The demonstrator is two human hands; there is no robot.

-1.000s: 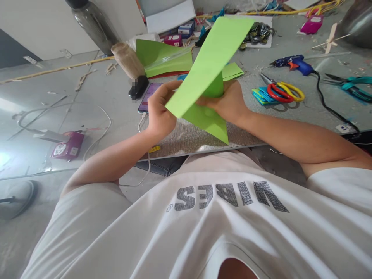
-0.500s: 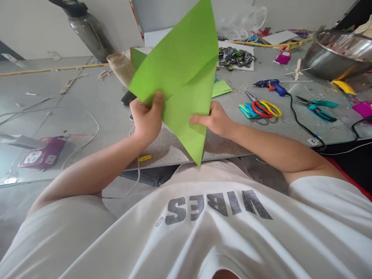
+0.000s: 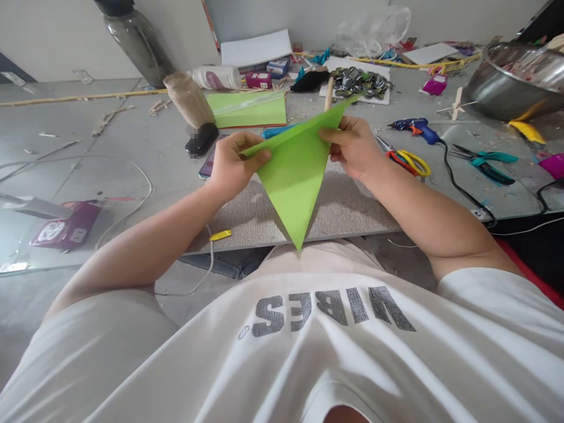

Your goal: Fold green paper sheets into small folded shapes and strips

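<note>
A sheet of green paper [image 3: 295,176] hangs between my hands, its lower part a triangle pointing down at the table's front edge. My left hand [image 3: 238,164] pinches its upper left corner between thumb and fingers. At the upper right corner, my right hand [image 3: 350,144] grips the paper the same way. The sheet's top edge slopes up to the right and looks folded or bent over. Behind it on the table lies more light green paper [image 3: 247,108]. Part of a phone [image 3: 209,161] shows beside my left hand.
Scissors [image 3: 409,161], a blue glue gun [image 3: 414,129], teal pliers [image 3: 484,161] and a metal bowl [image 3: 515,88] stand or lie on the right. Bottle caps [image 3: 361,83] are at the back. A dark bottle [image 3: 136,47] and a purple box [image 3: 66,226] are on the left.
The top of the green paper has come down toward me, uncovering the things behind it. My right hand has moved up and right to the upper corner; my left hand has shifted slightly.
</note>
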